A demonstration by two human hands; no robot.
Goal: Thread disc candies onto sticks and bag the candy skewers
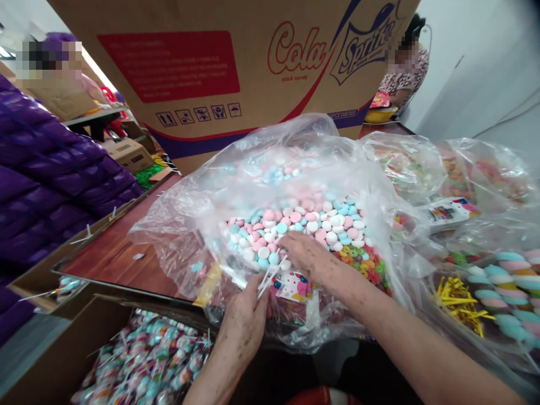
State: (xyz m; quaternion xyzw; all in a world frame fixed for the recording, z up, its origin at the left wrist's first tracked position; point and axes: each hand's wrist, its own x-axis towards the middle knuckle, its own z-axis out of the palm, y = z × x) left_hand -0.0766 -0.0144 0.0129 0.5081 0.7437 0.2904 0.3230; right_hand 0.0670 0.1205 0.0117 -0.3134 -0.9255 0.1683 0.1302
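My left hand (246,308) is closed around a few thin white sticks (270,277), which point up and right toward the candies. Just beyond their tips, my right hand (298,251) is at the near edge of a heap of pink, white and pale blue candies (312,222). Its fingers are bent together, and whatever they may pinch is hidden. The heap lies in a large clear plastic bag (181,208) spread open on the table. Ring-shaped gummies (365,260) in orange, green and red lie under my right forearm. A colourful printed card (292,286) sits below my right wrist.
A tall cola candy carton (253,62) stands behind the bag. An open box of wrapped lollipops (147,360) is at lower left. To the right are yellow twist ties (458,306), twisted marshmallows (506,292) and bagged gummies (411,163). Two people work farther back.
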